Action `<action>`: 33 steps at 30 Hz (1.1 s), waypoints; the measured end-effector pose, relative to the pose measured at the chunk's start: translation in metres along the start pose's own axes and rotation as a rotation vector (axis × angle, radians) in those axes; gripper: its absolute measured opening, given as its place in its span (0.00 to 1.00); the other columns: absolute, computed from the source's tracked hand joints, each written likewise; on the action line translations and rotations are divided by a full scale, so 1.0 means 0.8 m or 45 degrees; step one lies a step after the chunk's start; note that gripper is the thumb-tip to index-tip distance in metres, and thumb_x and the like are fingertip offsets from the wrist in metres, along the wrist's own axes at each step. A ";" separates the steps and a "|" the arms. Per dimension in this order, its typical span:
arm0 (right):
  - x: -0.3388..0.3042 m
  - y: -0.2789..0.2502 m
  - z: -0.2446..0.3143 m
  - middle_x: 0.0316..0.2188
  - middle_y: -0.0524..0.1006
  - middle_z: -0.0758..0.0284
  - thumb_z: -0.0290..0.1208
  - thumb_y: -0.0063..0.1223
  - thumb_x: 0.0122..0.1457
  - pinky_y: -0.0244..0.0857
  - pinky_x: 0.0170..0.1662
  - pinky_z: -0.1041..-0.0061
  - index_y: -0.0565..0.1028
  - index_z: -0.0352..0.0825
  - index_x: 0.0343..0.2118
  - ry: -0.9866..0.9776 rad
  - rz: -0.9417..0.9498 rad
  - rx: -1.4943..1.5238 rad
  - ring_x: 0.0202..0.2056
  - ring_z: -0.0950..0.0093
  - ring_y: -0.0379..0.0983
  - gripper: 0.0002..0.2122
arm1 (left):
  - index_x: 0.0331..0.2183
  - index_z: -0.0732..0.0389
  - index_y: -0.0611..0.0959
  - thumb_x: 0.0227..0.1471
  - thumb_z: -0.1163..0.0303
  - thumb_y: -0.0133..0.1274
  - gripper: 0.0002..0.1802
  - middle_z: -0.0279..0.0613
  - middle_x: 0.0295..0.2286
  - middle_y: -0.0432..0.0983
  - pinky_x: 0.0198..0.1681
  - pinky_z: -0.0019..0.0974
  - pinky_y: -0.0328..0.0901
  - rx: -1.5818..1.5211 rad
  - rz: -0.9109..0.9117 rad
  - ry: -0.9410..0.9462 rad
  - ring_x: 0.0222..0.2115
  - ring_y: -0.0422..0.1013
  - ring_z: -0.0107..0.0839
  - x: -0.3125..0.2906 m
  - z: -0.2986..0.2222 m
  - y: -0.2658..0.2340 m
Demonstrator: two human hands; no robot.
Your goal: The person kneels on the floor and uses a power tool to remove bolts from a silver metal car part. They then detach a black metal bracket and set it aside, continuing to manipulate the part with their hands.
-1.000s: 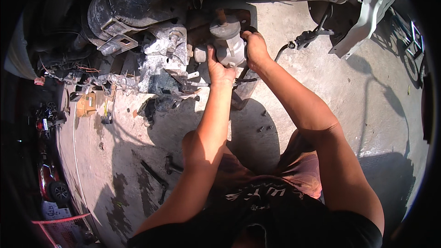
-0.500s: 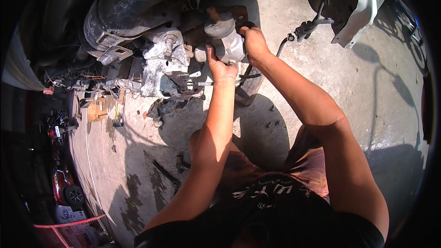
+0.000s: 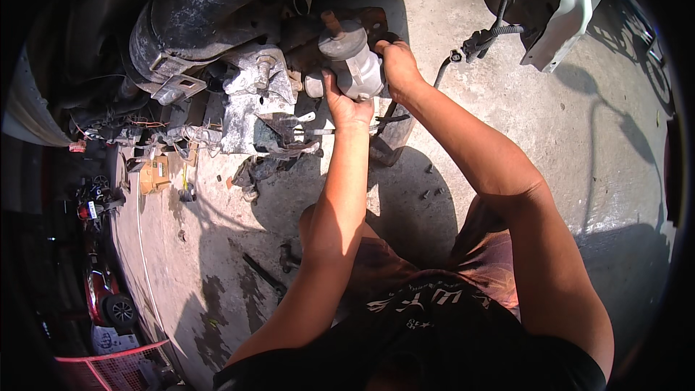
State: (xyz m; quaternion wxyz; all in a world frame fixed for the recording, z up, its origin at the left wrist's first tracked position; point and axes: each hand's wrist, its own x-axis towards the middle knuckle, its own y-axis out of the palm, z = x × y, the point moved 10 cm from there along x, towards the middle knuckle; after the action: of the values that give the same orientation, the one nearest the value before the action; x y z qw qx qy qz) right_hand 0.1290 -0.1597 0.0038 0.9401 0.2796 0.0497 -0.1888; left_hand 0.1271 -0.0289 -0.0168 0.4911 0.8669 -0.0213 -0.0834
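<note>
My black shirt (image 3: 434, 337) and patterned shorts (image 3: 376, 257) sat nearest, behind both hands; on the concrete floor (image 3: 507, 123), back and to the left of them, lay a long dark tool (image 3: 262, 271) with a shorter dark piece (image 3: 287, 258) just beside it; a few small metal bits (image 3: 431, 169) lay in front of my knees, a little to the right and nearer me than the hands.

My left hand (image 3: 349, 107) was cupped under the near end of a grey metal part (image 3: 362, 72), thumb raised along its left side, the other fingers hidden behind it; my right hand (image 3: 400, 69) was half curled at the part's right side, its fingertips by a small dark piece (image 3: 389, 38), and I cannot tell whether it gripped anything; the part stood tilted between the two hands, its round flange (image 3: 342, 43) away from me and a rusty stud (image 3: 332, 22) jutting beyond that.

Left of the hands was a white-dusted bracket (image 3: 250, 90); right of them a dark cable (image 3: 481, 43) ran to a connector; past the bracket, farther left, came a large dark pipe (image 3: 192, 18); far off to the left stood a cardboard box (image 3: 154, 175) and, beyond, a red vehicle (image 3: 94, 293).
</note>
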 end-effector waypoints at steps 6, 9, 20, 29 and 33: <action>0.009 -0.002 -0.005 0.36 0.78 0.54 0.27 0.50 0.56 0.68 0.44 0.70 0.72 0.22 0.42 -0.037 0.007 -0.014 0.37 0.65 0.75 0.14 | 0.56 0.52 0.72 0.57 0.40 0.48 0.34 0.34 0.53 0.72 0.61 0.49 0.57 0.012 -0.012 0.008 0.55 0.67 0.39 0.002 -0.001 -0.002; 0.017 -0.002 -0.011 0.36 0.78 0.53 0.26 0.49 0.56 0.68 0.44 0.69 0.72 0.23 0.42 -0.053 0.051 0.001 0.37 0.64 0.75 0.14 | 0.55 0.52 0.73 0.57 0.40 0.48 0.34 0.34 0.53 0.72 0.61 0.49 0.57 0.007 -0.019 -0.008 0.55 0.67 0.38 0.003 0.001 -0.003; 0.006 0.003 -0.005 0.36 0.78 0.54 0.25 0.48 0.56 0.68 0.44 0.69 0.73 0.22 0.41 -0.031 0.034 0.004 0.37 0.64 0.75 0.13 | 0.54 0.52 0.74 0.56 0.40 0.49 0.33 0.33 0.52 0.73 0.61 0.49 0.57 -0.002 -0.020 0.004 0.54 0.67 0.38 0.001 -0.003 -0.002; 0.022 -0.003 -0.024 0.40 0.77 0.52 0.27 0.49 0.54 0.65 0.45 0.71 0.73 0.20 0.42 0.000 0.071 0.086 0.40 0.66 0.71 0.16 | 0.55 0.53 0.73 0.56 0.40 0.49 0.33 0.34 0.52 0.73 0.61 0.49 0.57 0.029 -0.017 0.000 0.55 0.67 0.39 -0.001 -0.001 0.001; 0.021 -0.004 -0.019 0.35 0.77 0.54 0.24 0.48 0.55 0.69 0.42 0.67 0.73 0.23 0.40 -0.043 0.045 0.056 0.36 0.63 0.75 0.11 | 0.55 0.53 0.73 0.56 0.40 0.49 0.33 0.35 0.53 0.72 0.61 0.50 0.56 -0.003 -0.011 -0.014 0.55 0.67 0.39 0.000 0.000 0.000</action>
State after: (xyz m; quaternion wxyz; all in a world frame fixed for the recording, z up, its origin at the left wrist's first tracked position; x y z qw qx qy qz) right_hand 0.1431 -0.1596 -0.0136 0.9376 0.2978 0.0248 -0.1779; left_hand 0.1269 -0.0291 -0.0169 0.4916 0.8659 -0.0201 -0.0905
